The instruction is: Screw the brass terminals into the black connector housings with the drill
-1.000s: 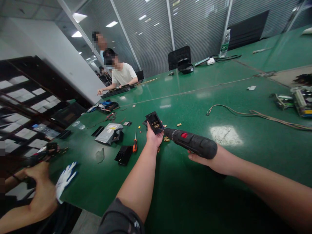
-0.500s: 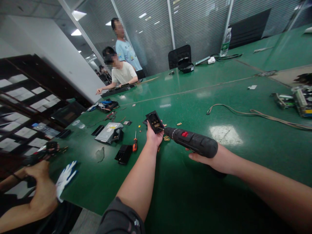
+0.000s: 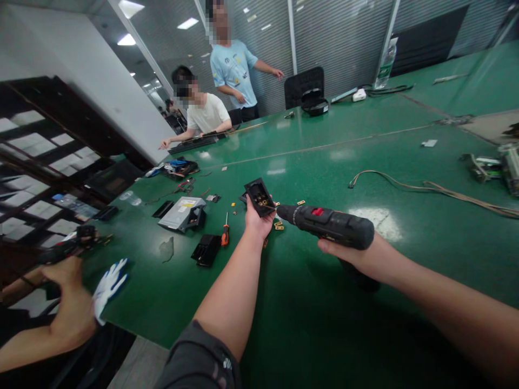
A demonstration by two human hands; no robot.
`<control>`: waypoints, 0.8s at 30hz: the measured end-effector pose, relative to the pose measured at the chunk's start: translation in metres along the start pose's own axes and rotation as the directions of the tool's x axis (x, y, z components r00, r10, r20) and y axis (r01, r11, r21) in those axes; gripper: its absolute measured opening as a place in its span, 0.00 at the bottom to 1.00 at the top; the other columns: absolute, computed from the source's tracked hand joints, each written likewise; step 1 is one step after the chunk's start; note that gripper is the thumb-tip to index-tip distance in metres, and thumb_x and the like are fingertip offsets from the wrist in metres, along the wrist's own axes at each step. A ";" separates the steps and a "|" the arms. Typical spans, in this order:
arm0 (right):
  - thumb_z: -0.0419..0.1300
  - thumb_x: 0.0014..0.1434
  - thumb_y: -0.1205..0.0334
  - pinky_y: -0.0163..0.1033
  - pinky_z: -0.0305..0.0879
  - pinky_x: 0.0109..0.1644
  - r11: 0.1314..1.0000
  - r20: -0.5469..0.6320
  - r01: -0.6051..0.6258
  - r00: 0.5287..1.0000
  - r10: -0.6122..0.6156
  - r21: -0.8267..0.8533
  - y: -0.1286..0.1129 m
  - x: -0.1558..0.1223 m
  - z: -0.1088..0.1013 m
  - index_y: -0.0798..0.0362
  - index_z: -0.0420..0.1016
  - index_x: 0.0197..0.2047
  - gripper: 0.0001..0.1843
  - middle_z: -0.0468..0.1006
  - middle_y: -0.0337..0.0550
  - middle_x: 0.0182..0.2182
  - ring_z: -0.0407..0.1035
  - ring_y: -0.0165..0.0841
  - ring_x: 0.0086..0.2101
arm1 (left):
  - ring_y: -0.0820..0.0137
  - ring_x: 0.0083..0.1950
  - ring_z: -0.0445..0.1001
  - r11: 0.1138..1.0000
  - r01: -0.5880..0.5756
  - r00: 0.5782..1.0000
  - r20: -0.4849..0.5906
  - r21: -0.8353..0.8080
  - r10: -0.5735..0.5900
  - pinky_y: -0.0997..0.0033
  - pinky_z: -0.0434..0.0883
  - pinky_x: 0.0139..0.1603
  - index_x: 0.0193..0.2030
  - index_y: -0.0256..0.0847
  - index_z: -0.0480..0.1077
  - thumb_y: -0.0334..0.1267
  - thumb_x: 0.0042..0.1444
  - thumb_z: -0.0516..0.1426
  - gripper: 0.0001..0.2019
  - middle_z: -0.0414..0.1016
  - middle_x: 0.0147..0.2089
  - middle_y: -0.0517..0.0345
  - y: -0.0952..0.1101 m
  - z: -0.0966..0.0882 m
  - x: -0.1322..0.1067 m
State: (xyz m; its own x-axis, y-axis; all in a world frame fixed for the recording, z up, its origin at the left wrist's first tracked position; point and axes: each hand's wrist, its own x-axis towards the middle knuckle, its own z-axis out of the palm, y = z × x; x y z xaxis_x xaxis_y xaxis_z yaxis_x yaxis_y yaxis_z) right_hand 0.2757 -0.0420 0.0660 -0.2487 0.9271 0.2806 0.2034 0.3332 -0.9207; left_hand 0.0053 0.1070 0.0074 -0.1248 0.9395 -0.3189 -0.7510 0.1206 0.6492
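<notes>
My left hand (image 3: 257, 221) is closed round a small black plastic housing (image 3: 258, 195) with brass parts inside, held up above the green table (image 3: 308, 302). My right hand (image 3: 357, 256) grips a black cordless screwdriver (image 3: 330, 226) with a red switch. Its bit points left and its tip touches the inside of the housing. Small brass pieces (image 3: 278, 225) lie on the table just below the housing.
Left of my hands lie an orange-handled screwdriver (image 3: 224, 234), a black part (image 3: 206, 250) and a silver drive unit (image 3: 181, 213). A cable (image 3: 425, 188) runs across the right. A co-worker's hand (image 3: 68, 308) and a white-blue glove (image 3: 108, 284) are at lower left. Two people are at the far end.
The view has shifted slightly and my hands with housing and screwdriver sit a little higher. A standing person in a light blue shirt has come into full view at the far end.
</notes>
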 end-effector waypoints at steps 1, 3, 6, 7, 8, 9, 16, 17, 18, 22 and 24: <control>0.73 0.66 0.51 0.60 0.90 0.65 1.000 0.029 -0.005 1.000 0.004 0.023 -0.003 0.001 -0.001 0.47 0.88 0.52 0.14 0.95 0.50 0.50 0.92 0.55 0.56 | 0.65 0.32 0.85 1.000 -0.002 1.000 -0.001 -0.005 0.002 0.68 0.82 0.37 0.57 0.36 0.83 0.62 0.87 0.50 0.31 0.88 0.40 0.49 0.000 0.000 0.000; 0.74 0.65 0.53 0.62 0.90 0.65 0.999 0.065 -0.004 0.998 0.001 0.038 -0.007 0.003 -0.002 0.45 0.87 0.46 0.08 0.95 0.49 0.46 0.91 0.56 0.58 | 0.65 0.33 0.85 1.000 -0.004 1.000 -0.005 -0.015 0.004 0.68 0.83 0.38 0.56 0.37 0.83 0.61 0.87 0.51 0.30 0.88 0.41 0.49 0.000 0.000 0.000; 0.74 0.65 0.54 0.62 0.90 0.64 0.999 0.088 0.010 0.996 -0.014 0.047 -0.009 0.004 -0.003 0.43 0.87 0.41 0.04 0.93 0.47 0.39 0.90 0.57 0.58 | 0.66 0.34 0.86 1.000 -0.006 1.000 -0.014 -0.022 0.006 0.68 0.84 0.39 0.57 0.37 0.84 0.60 0.88 0.51 0.29 0.88 0.41 0.49 0.000 0.002 -0.001; 0.74 0.66 0.54 0.61 0.90 0.63 0.998 0.091 0.010 0.996 -0.015 0.057 -0.009 0.004 -0.003 0.42 0.87 0.41 0.04 0.92 0.46 0.37 0.90 0.56 0.58 | 0.66 0.34 0.86 1.000 -0.007 1.000 -0.013 -0.020 0.007 0.68 0.84 0.39 0.57 0.36 0.84 0.60 0.88 0.51 0.29 0.88 0.41 0.49 0.000 0.002 -0.001; 0.75 0.66 0.55 0.61 0.90 0.62 0.998 0.090 0.009 0.996 -0.016 0.067 -0.008 0.003 -0.002 0.42 0.88 0.42 0.03 0.91 0.45 0.36 0.90 0.56 0.57 | 0.66 0.34 0.85 1.000 -0.009 1.000 -0.012 -0.019 0.009 0.68 0.84 0.39 0.57 0.36 0.84 0.60 0.88 0.51 0.29 0.88 0.41 0.49 0.000 0.003 -0.002; 0.75 0.66 0.55 0.61 0.91 0.61 0.997 0.092 0.007 0.996 -0.014 0.078 -0.007 0.003 -0.002 0.41 0.89 0.43 0.04 0.91 0.45 0.35 0.90 0.56 0.57 | 0.66 0.34 0.85 1.000 -0.011 1.000 -0.013 -0.019 0.011 0.68 0.84 0.39 0.57 0.36 0.84 0.60 0.88 0.51 0.29 0.88 0.41 0.49 0.001 0.003 -0.002; 0.74 0.65 0.55 0.60 0.90 0.59 0.995 0.117 -0.006 0.993 -0.006 0.102 -0.002 0.002 -0.001 0.43 0.93 0.57 0.17 0.94 0.47 0.44 0.90 0.53 0.54 | 0.65 0.33 0.85 1.000 -0.012 1.000 -0.024 -0.005 0.012 0.67 0.83 0.38 0.58 0.36 0.84 0.60 0.88 0.51 0.29 0.88 0.41 0.49 0.002 0.006 -0.006; 0.74 0.65 0.55 0.60 0.90 0.61 0.995 0.126 -0.010 0.992 -0.002 0.096 -0.001 0.002 -0.001 0.44 0.92 0.59 0.19 0.94 0.47 0.45 0.90 0.53 0.55 | 0.65 0.33 0.85 1.000 -0.009 1.000 -0.025 -0.002 0.009 0.67 0.83 0.37 0.58 0.37 0.84 0.60 0.88 0.51 0.29 0.88 0.41 0.49 0.003 0.007 -0.007; 0.74 0.65 0.55 0.61 0.89 0.63 0.996 0.131 -0.012 0.991 0.001 0.089 0.000 0.001 -0.001 0.45 0.92 0.60 0.21 0.95 0.48 0.46 0.90 0.53 0.55 | 0.65 0.33 0.85 1.000 -0.008 1.000 -0.026 -0.002 0.007 0.67 0.83 0.37 0.58 0.37 0.84 0.59 0.88 0.51 0.29 0.88 0.41 0.49 0.003 0.008 -0.008; 0.75 0.66 0.51 0.65 0.84 0.69 0.998 0.127 -0.016 0.992 0.009 0.056 0.007 -0.002 0.000 0.47 0.89 0.64 0.25 0.94 0.50 0.49 0.90 0.53 0.54 | 0.65 0.31 0.84 1.000 0.004 0.999 -0.048 -0.002 -0.004 0.67 0.82 0.35 0.58 0.36 0.84 0.60 0.88 0.51 0.30 0.89 0.40 0.50 0.005 0.009 -0.009; 0.75 0.67 0.51 0.65 0.84 0.70 0.999 0.126 -0.017 0.992 0.011 0.046 0.010 -0.003 0.001 0.48 0.86 0.65 0.25 0.93 0.50 0.48 0.90 0.53 0.54 | 0.64 0.32 0.84 1.000 0.000 0.999 -0.051 -0.007 0.000 0.67 0.82 0.35 0.58 0.37 0.84 0.60 0.88 0.51 0.29 0.89 0.40 0.49 0.005 0.009 -0.008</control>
State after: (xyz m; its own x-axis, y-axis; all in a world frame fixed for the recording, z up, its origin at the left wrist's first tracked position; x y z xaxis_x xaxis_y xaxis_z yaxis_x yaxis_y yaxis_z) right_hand 0.2777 -0.0417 0.0560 -0.3632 0.9019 0.2337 0.1635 0.3087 -0.9370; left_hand 0.0089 0.1029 0.0193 -0.1573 0.9221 -0.3536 -0.7557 0.1181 0.6441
